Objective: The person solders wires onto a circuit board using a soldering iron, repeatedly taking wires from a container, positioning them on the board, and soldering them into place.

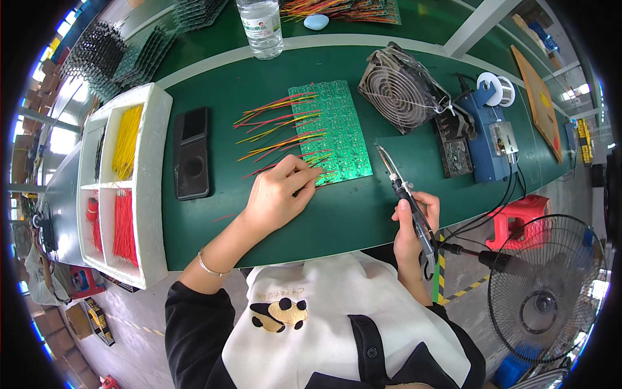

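Note:
A green circuit board panel [346, 133] lies on the table in front of me. Red, yellow and dark wires [278, 118] stick out from its left side in several bunches. My left hand [280, 193] is closed in a pinch at the board's lower left corner. A thin wire seems to be between its fingertips, which largely hide it. In my right hand [414, 223] is a soldering iron [405, 192] with a thin metal guide along its shaft. The iron's tip points up and left, just off the board's right edge, apart from it.
Left stand a black phone [192, 152] and a white foam box [155, 194] of sorted wires. A bottle [260, 29] is behind. Right are a dusty fan [398, 91], a blue solder feeder [486, 142] with cables, and a floor fan [544, 292].

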`<action>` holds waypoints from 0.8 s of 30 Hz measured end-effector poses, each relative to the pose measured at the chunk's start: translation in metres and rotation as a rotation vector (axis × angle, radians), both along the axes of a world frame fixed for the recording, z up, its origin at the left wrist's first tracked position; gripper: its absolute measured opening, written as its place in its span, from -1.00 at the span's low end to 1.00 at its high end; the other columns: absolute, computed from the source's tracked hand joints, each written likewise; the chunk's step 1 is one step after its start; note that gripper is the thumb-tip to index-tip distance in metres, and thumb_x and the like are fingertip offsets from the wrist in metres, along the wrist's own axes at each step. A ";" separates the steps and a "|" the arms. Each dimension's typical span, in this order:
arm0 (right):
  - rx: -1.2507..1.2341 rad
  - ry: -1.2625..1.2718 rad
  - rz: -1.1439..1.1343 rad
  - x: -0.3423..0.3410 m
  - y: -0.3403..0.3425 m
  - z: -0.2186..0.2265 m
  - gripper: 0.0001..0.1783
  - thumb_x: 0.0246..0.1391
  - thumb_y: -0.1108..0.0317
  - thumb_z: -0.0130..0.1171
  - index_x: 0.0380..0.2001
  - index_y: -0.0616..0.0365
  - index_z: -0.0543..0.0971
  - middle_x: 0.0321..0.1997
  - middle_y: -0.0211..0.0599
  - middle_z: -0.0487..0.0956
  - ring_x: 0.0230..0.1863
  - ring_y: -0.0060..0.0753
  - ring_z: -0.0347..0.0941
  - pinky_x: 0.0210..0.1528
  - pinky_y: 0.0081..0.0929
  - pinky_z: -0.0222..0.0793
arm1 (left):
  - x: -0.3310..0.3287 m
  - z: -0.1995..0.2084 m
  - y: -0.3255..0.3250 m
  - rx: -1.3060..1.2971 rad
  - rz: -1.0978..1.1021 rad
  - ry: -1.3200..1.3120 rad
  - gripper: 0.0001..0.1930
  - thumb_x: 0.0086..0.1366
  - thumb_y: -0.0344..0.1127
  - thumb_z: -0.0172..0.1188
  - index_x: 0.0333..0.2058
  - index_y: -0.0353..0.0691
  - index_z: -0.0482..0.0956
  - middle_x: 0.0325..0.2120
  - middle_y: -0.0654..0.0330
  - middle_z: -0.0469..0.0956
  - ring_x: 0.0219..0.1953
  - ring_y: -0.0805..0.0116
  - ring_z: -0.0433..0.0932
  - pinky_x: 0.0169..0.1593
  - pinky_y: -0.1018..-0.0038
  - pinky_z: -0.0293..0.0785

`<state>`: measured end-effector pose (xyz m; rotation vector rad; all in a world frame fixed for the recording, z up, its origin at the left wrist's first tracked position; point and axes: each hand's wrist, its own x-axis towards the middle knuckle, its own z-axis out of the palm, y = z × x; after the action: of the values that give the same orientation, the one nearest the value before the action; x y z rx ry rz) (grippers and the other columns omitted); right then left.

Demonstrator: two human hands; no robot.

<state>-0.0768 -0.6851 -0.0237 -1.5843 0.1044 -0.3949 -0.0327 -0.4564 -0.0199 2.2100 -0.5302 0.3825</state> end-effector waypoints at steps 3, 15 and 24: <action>-0.001 0.018 0.006 0.000 0.000 0.000 -0.77 0.00 0.44 0.12 -0.31 0.25 0.33 -0.61 -0.35 0.40 -0.61 -0.65 0.27 -0.51 -0.70 0.17 | -0.001 -0.001 0.000 0.048 -0.010 -0.018 -0.81 -0.02 -0.58 0.18 -0.37 -0.27 0.60 -0.49 0.23 0.43 -0.58 0.42 0.46 -0.53 0.54 0.43; 0.073 -0.024 0.142 -0.008 0.005 0.000 -0.81 0.00 0.41 0.07 -0.42 0.24 0.28 -0.71 -0.36 0.36 -0.74 -0.68 0.22 -0.69 -0.75 0.07 | -0.003 0.000 0.001 0.113 -0.012 -0.075 -0.80 -0.03 -0.58 0.18 -0.36 -0.27 0.59 -0.47 0.22 0.43 -0.59 0.40 0.47 -0.53 0.51 0.43; 0.021 0.062 0.212 -0.010 0.009 0.007 -0.80 0.03 0.39 0.07 -0.44 0.21 0.27 -0.74 -0.32 0.40 -0.77 -0.71 0.19 -0.71 -0.76 0.06 | -0.002 0.000 0.001 0.093 -0.007 -0.045 -0.81 -0.02 -0.58 0.17 -0.36 -0.27 0.58 -0.46 0.22 0.43 -0.57 0.38 0.47 -0.52 0.50 0.44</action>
<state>-0.0867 -0.6761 -0.0172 -1.5689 -0.0120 -0.1785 -0.0349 -0.4554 -0.0202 2.2926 -0.5908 0.4128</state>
